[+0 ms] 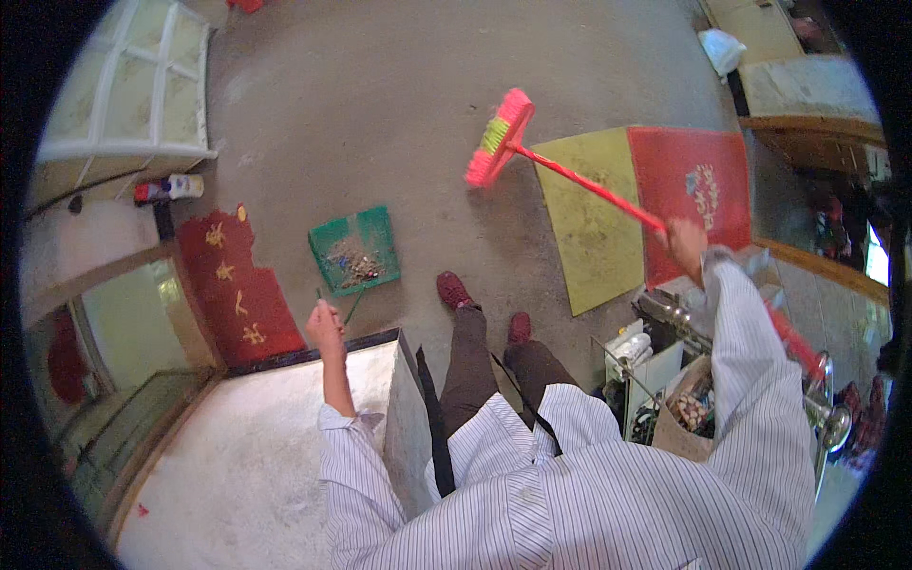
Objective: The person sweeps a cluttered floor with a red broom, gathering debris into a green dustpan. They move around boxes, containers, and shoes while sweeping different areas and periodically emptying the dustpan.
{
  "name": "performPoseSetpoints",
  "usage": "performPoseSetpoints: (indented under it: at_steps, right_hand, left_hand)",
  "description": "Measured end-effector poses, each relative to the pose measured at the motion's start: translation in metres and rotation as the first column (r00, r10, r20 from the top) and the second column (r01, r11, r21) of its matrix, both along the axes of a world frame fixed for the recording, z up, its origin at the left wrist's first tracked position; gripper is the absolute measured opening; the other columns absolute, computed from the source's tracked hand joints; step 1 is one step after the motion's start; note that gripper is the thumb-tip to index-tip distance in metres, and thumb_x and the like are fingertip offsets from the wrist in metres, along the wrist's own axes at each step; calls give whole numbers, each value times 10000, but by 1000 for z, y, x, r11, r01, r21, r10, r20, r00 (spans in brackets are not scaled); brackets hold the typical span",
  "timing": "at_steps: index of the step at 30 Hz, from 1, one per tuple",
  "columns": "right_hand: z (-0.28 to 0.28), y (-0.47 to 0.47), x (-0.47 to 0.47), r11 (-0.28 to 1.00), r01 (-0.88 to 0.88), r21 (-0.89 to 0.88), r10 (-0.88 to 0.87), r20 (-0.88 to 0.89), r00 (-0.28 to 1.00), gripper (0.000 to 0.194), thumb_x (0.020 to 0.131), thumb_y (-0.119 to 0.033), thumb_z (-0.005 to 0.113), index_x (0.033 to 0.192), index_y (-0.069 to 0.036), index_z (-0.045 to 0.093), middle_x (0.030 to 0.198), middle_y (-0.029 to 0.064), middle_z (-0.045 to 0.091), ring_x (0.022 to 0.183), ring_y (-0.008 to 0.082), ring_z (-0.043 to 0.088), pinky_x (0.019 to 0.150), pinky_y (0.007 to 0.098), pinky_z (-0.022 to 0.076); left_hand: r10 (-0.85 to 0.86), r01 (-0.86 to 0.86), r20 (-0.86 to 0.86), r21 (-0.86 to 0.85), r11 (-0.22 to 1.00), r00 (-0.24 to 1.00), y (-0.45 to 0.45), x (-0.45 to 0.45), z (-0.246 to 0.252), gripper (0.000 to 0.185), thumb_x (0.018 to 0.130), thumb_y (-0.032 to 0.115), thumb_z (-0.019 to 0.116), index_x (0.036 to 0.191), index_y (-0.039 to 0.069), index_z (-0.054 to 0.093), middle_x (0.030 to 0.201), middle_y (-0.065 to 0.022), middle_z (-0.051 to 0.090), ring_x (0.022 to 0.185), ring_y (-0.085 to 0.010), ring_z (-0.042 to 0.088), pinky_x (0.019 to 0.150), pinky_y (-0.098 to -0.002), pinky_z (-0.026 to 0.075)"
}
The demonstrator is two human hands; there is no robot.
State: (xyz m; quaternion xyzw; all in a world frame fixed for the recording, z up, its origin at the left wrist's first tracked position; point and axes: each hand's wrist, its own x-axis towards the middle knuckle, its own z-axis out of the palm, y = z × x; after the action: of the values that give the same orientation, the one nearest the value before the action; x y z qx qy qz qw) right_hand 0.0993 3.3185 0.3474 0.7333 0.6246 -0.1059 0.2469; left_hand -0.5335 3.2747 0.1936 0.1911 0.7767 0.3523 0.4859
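Observation:
My right hand (687,249) grips the red handle of a push-style broom (581,182), held out to the right. Its pink and yellow-green bristle head (499,139) points forward and left over the concrete floor; whether it touches the floor is hard to tell. My left hand (327,328) is closed on the thin green handle of a dustpan, partly hidden by the fingers. The green dustpan (355,249) lies on the floor just beyond that hand. A heap of grey debris (354,260) with small coloured bits sits in it.
A white-topped counter (263,456) stands close on my left. Red mats (239,299) (691,192) and a yellow mat (591,214) lie on the floor. Boxes, a paper bag (684,417) and metal items crowd my right side. A glazed white frame (142,78) is at far left.

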Motion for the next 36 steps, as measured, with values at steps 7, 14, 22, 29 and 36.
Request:
performPoseSetpoints:
  at_steps: [7, 14, 22, 29, 36]
  right_hand:
    - [32, -212, -40, 29, 771, -636, -875, -389, -288, 397, 858, -410, 510, 767, -27, 559, 512, -3, 455, 360, 84, 403, 309, 221, 311]
    - [29, -258, -47, -247, 545, -801, -520, -365, -772, 271, 874, -288, 474, 703, -80, 508, 547, -35, 434, 404, 83, 395, 362, 230, 337]
    - [-54, -175, 8, -105, 702, -704, 66, -709, -702, 160, 811, -195, 540, 684, -109, 494, 585, -15, 494, 509, 100, 486, 445, 249, 400]
    - [-90, -169, -32, -195, 541, -818, -84, -536, -840, 211, 768, -252, 595, 861, -68, 550, 681, 63, 587, 587, 210, 586, 546, 350, 483]
    - [-38, -187, -17, 686, 628, 368, -327, -616, 717, 586, 606, -132, 679, 1139, -22, 463, 994, 155, 551, 886, 314, 565, 765, 390, 454]
  left_hand:
    - [-328, 290, -402, -153, 945, 855, 19, -30, -5, 260, 791, 260, 574, 823, 2, 562, 601, -60, 514, 536, -176, 525, 521, -309, 453]
    - [-787, 908, -461, 129, 399, 411, 58, 204, 144, 563, 652, 140, 650, 1170, 12, 469, 1106, -171, 532, 1053, -298, 498, 907, -376, 391]
    - [-978, 748, -209, 650, -136, 4, 0, 416, 288, 734, 579, 167, 738, 1226, 37, 418, 1196, -166, 476, 1122, -305, 455, 952, -372, 357]
    - [-927, 554, -44, 812, 185, 373, 20, 425, 264, 205, 765, 184, 594, 853, -1, 591, 785, -73, 584, 684, -237, 556, 801, -407, 437]
    - [-822, 477, 353, 684, 552, 446, -9, 433, 277, 302, 814, 118, 508, 542, 75, 383, 539, -34, 455, 529, -163, 452, 605, -348, 392]
